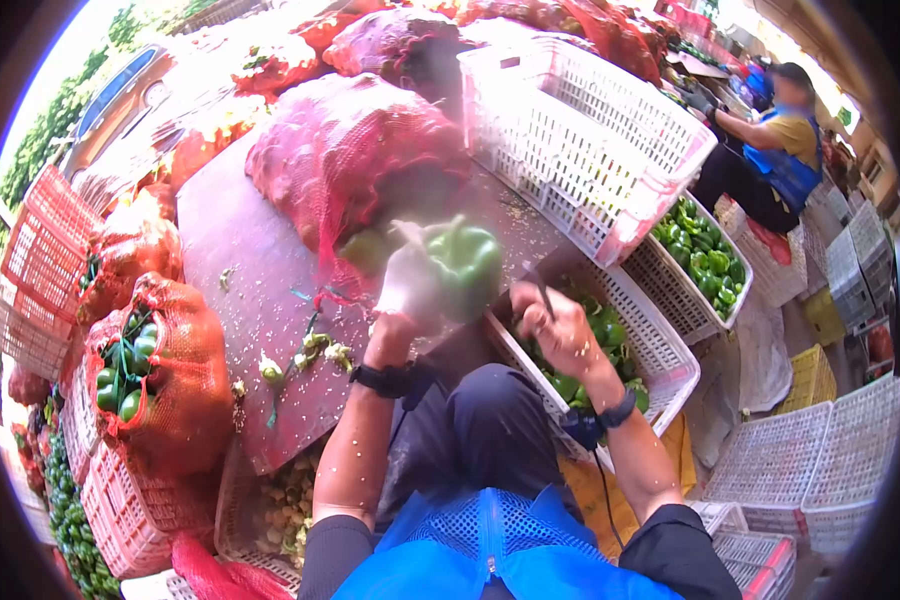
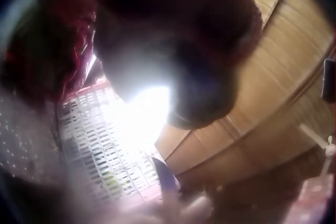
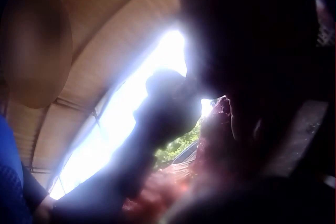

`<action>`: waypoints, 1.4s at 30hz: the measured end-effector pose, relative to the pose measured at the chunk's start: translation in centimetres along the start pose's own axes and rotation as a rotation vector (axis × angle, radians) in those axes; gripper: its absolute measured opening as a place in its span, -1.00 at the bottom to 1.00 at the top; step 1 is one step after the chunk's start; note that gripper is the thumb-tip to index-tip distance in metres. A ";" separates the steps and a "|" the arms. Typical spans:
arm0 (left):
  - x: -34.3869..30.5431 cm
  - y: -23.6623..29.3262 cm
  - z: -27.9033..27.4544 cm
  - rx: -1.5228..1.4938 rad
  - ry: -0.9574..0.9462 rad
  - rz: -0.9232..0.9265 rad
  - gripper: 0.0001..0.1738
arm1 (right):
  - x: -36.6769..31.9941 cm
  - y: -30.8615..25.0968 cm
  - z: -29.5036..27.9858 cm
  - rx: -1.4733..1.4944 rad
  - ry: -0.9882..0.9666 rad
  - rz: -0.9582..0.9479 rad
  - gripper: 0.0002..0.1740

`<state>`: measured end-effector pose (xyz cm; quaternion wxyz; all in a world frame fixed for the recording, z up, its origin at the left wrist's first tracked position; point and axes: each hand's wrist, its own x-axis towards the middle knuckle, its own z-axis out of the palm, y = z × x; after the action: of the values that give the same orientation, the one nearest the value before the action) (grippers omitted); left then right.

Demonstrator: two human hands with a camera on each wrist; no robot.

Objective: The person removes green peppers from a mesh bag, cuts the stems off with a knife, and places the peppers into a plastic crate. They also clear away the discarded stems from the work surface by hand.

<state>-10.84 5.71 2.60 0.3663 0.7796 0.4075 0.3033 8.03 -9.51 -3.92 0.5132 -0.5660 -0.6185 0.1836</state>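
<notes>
In the head view the left hand (image 1: 404, 285) grips a green bell pepper (image 1: 463, 262), blurred, above the metal surface (image 1: 220, 230). To its right, the right hand (image 1: 555, 325) is curled round a small knife (image 1: 542, 290), apart from the pepper. The left wrist view shows a dark pepper (image 2: 202, 90) in shadow and the knife blade (image 2: 165, 174) below it, near blurred fingertips. The right wrist view is mostly dark; a dark silhouette (image 3: 170, 103) there cannot be made out clearly.
A pink mesh sack (image 1: 355, 150) lies on the surface ahead. A crate of peppers (image 1: 660, 385) stands beside the right hand, with a white crate (image 1: 580, 140) beyond. An orange sack (image 1: 185, 390) is at the left. A person (image 1: 780, 150) sits at the upper right.
</notes>
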 end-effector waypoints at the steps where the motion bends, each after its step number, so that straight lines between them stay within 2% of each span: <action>1: 0.2 -1.2 1.0 0.188 -0.060 0.125 -0.04 | 1.0 -3.0 -0.4 0.190 0.036 0.163 -0.08; 2: 0.3 -1.6 1.9 0.372 -0.114 0.256 -0.05 | 2.1 -2.7 0.1 0.312 0.065 0.206 -0.04; 3: -0.1 -0.3 2.5 0.320 -0.037 0.443 -0.20 | 2.8 -4.3 -0.1 0.388 0.021 0.235 -0.15; 4: -0.5 1.5 2.1 0.314 -0.051 0.461 -0.20 | 3.2 -5.8 -0.4 0.465 -0.023 0.263 -0.25; 6: -1.2 4.2 1.5 0.330 0.001 0.761 -0.42 | 3.0 -5.2 -0.1 0.546 0.006 0.241 -0.31; 7: -1.5 4.6 2.1 0.264 0.005 0.634 -0.61 | 3.1 -4.4 0.2 0.631 0.010 0.212 -0.34; 8: -2.2 5.1 2.5 0.156 -0.017 0.487 -0.59 | 3.0 -2.5 1.4 0.572 0.132 0.091 -0.37; 10: -3.4 5.4 4.0 -0.024 0.085 0.219 -0.59 | 2.5 -4.8 1.3 0.383 0.240 0.108 -0.38; 11: -2.9 3.2 5.6 0.076 0.174 0.264 -0.66 | 2.5 -4.6 1.4 0.376 0.254 0.114 -0.38; 13: -2.5 2.0 6.6 0.015 0.128 0.233 -0.68 | 2.5 -4.2 1.2 0.051 0.338 -0.170 -0.38; 15: -1.4 1.2 7.3 -0.160 0.061 0.177 -0.72 | 2.1 -4.4 0.1 0.004 0.306 -0.160 -0.37; 16: -1.2 1.0 7.0 -0.025 0.025 0.290 -0.68 | 1.9 -4.5 -0.2 -0.029 0.266 -0.154 -0.37; 18: -1.1 1.4 6.6 0.228 0.050 0.390 -0.64 | 1.9 -4.1 -0.9 -0.018 0.272 -0.180 -0.37; 20: 0.1 0.7 7.3 0.238 -0.021 0.459 -0.62 | 1.5 -3.5 -1.9 -0.102 0.235 -0.199 -0.38; 21: 0.2 0.5 7.7 0.289 0.025 0.545 -0.66 | 1.2 -3.3 -2.3 -0.074 0.214 -0.142 -0.38; 22: -0.1 1.6 7.4 0.207 0.047 0.591 -0.65 | 1.4 -3.1 -2.9 -0.050 0.194 -0.097 -0.38; 24: 0.4 2.3 7.2 0.218 -0.136 0.549 -0.65 | 1.3 -2.1 -3.2 0.054 0.211 -0.134 -0.45; 25: 0.4 2.3 7.1 0.223 -0.139 0.533 -0.65 | 0.9 -2.0 -3.6 0.065 0.202 -0.126 -0.45; 27: 0.7 2.3 7.0 0.193 -0.137 0.793 -0.67 | 0.3 -2.2 -4.7 0.548 0.098 0.169 -0.52; 28: 0.7 2.2 7.3 0.195 -0.137 0.786 -0.67 | 0.2 -2.6 -5.1 0.552 0.093 0.172 -0.52; 30: 0.5 1.8 8.5 0.054 -0.175 0.621 -0.71 | -0.1 -3.3 -5.8 0.600 0.117 0.367 -0.55; 31: 0.8 1.2 9.9 -0.428 -0.275 0.075 -0.76 | -0.4 -2.8 -6.2 0.709 0.081 0.436 -0.54; 32: 1.3 0.6 11.1 -0.422 -0.272 0.082 -0.76 | -0.5 -2.4 -5.7 0.712 0.081 0.427 -0.54; 34: 1.8 -0.7 12.9 -1.017 -0.254 -0.300 -0.77 | -1.0 -2.5 -4.3 1.029 0.377 0.432 -0.49; 35: 2.1 -2.0 13.4 -1.076 -0.267 -0.329 -0.73 | -1.4 -1.9 -4.3 1.138 0.370 0.417 -0.45; 36: 2.3 -2.2 13.1 -1.127 -0.295 -0.267 -0.65 | -1.5 -2.2 -4.2 1.202 0.503 0.435 -0.44; 38: 2.6 0.0 10.9 -1.386 -0.237 -0.432 -0.56 | -3.0 -1.3 -5.7 1.085 0.589 0.427 -0.45; 39: 4.3 -2.0 9.7 -1.547 -0.715 -0.425 -0.47 | -4.0 0.6 -6.5 0.935 0.551 0.377 -0.42; 40: 4.0 0.6 9.9 -1.231 -0.377 -0.673 -0.50 | -5.1 1.6 -7.5 0.621 0.512 0.417 -0.36; 42: 2.3 5.8 9.0 -0.897 -0.196 -0.617 -0.56 | -5.6 2.6 -9.4 -0.244 0.339 0.237 -0.26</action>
<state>-0.37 2.39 2.83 0.7705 0.4161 0.4121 0.2516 16.38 -17.07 -4.59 0.5122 -0.7153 -0.4704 0.0688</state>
